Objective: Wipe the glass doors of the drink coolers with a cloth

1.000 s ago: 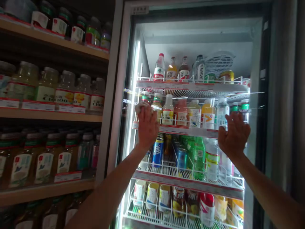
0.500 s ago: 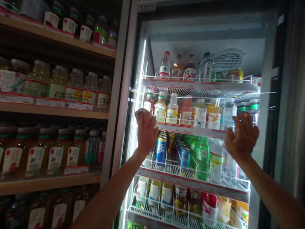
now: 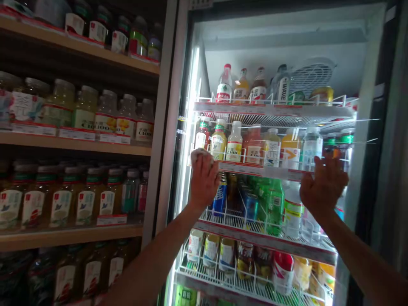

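Off to my left stands a dim, wood-edged shelving unit [image 3: 76, 145], four tiers of capped drink bottles [image 3: 86, 202] showing, with red-and-white price tags [image 3: 111, 219] along the shelf fronts. A grey upright post [image 3: 163, 106] borders its right side. Beyond that, a vertical strip light [image 3: 195, 63] glares white; the far right lies in deep shadow.

Wire fridge shelves [image 3: 266, 240] under bottles [image 3: 234, 146] and cans [image 3: 219, 199], wooden shelves [image 3: 76, 240] under more bottles [image 3: 61, 208].

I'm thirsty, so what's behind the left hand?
Part of a blue drink can shows behind the left hand, inside the fridge. The hand hides the rest and anything else there.
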A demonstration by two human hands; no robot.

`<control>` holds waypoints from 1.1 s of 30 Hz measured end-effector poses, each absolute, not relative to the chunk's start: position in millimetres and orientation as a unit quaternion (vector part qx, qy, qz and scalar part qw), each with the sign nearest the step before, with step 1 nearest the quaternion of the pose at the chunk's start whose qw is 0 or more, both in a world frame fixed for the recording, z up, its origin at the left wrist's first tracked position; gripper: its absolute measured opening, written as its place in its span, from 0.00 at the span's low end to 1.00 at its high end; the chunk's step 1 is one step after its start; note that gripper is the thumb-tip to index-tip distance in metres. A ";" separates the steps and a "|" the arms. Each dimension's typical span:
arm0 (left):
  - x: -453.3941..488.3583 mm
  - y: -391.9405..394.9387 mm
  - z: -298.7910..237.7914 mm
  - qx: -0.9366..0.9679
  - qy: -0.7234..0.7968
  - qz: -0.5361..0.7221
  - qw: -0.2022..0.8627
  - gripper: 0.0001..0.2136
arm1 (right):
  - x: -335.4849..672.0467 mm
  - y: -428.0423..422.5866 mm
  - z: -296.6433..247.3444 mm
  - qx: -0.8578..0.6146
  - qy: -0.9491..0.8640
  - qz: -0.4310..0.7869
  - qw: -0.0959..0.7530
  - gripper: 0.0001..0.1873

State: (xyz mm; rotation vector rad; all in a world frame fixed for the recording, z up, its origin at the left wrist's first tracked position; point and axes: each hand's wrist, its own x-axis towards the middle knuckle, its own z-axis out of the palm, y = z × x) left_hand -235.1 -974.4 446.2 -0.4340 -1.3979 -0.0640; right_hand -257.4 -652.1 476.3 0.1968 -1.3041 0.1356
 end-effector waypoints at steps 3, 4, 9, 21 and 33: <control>-236.2 -922.8 442.5 -0.275 -0.650 0.008 0.708 0.19 | -255.4 -656.9 466.8 0.095 -0.619 0.067 0.777 0.28; -235.8 -917.5 443.5 -0.290 -0.650 0.021 0.702 0.18 | -254.6 -657.0 464.7 0.097 -0.626 0.064 0.771 0.28; -235.1 -964.8 463.2 -0.216 -0.621 -0.022 0.753 0.19 | -251.2 -659.2 458.4 0.093 -0.637 0.055 0.763 0.28; -238.9 -908.6 458.8 -0.285 -0.633 0.016 0.719 0.18 | -238.7 -680.3 439.6 0.122 -0.683 0.014 0.720 0.32; -238.9 -921.2 476.0 -0.313 -0.645 -0.003 0.697 0.21 | -243.5 -675.0 439.6 0.135 -0.667 0.000 0.733 0.31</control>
